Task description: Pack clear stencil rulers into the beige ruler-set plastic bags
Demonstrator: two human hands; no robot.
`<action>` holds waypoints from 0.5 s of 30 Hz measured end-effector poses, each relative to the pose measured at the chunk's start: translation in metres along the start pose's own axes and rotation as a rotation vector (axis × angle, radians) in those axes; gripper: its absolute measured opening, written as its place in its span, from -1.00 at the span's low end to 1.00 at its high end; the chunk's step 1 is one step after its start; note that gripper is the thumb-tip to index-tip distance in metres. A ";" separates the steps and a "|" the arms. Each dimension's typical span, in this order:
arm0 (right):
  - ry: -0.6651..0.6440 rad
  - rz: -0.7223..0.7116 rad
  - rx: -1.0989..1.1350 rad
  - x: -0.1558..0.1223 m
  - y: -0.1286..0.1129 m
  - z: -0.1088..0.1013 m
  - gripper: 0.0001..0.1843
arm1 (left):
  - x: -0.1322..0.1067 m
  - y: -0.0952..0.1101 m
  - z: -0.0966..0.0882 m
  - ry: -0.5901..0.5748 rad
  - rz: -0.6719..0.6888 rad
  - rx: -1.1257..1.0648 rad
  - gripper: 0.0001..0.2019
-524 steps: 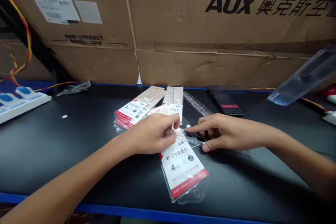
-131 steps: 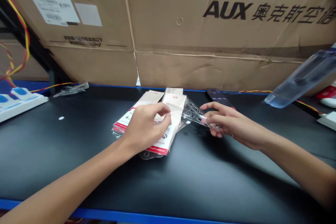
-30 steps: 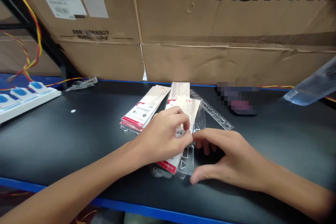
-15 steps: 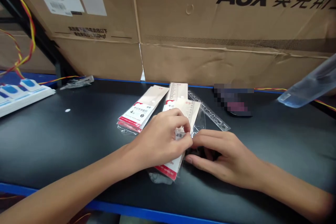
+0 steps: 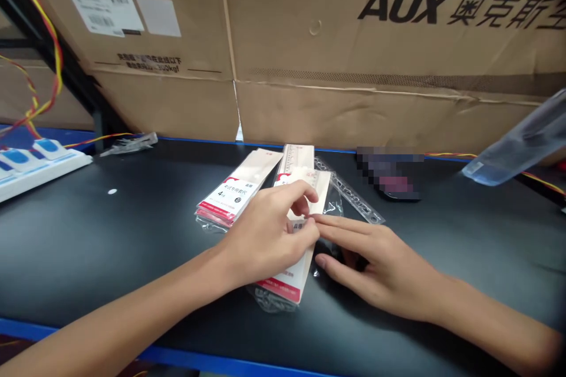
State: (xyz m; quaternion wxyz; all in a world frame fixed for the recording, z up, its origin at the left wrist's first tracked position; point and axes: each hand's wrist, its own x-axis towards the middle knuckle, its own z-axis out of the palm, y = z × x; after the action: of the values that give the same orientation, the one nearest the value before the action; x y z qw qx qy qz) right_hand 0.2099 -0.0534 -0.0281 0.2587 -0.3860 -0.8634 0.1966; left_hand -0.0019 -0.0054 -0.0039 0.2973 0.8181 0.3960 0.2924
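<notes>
A clear plastic packet with a ruler set and a white-and-red card [image 5: 289, 280] lies at the middle of the black table. My left hand [image 5: 269, 230] rests over it, fingers curled and thumb bent in, gripping the packet near its right edge. The exact pinch is partly hidden. From the right, my right hand [image 5: 371, 259] reaches in with fingers stretched out and thumb apart, its fingertips meeting my left fingertips at the packet's edge. A stack of similar packets [image 5: 234, 191] lies to the left. Another packet [image 5: 298, 156] sticks out behind, beside a clear ruler [image 5: 354, 197].
A large cardboard box [image 5: 300, 29] stands along the table's back edge. A white power strip [image 5: 44, 168] with wires lies at left, near crumpled plastic [image 5: 130, 144]. Behind the right hand is a dark, partly blurred object [image 5: 391, 179]; a clear plastic sleeve [image 5: 508, 147] leans at far right.
My right fingers have straightened and moved slightly up against my left fingertips. The left index finger has lifted a little from the thumb. The camera view has tilted slightly.
</notes>
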 end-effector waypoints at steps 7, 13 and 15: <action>0.003 0.039 -0.116 0.000 0.016 -0.011 -0.49 | -0.002 0.004 0.001 0.018 0.035 -0.049 -0.87; -0.175 0.008 -0.194 0.008 0.008 -0.014 -0.43 | -0.005 0.003 0.004 0.033 0.073 -0.010 -0.86; -0.210 0.022 -0.232 0.009 0.004 -0.013 -0.43 | -0.006 0.003 0.006 0.066 0.116 0.008 -0.88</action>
State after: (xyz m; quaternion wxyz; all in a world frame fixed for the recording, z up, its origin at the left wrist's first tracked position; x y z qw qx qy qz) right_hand 0.2147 -0.0420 -0.0172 0.1184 -0.4001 -0.8983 0.1377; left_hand 0.0002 -0.0134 -0.0071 0.2631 0.8309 0.3585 0.3343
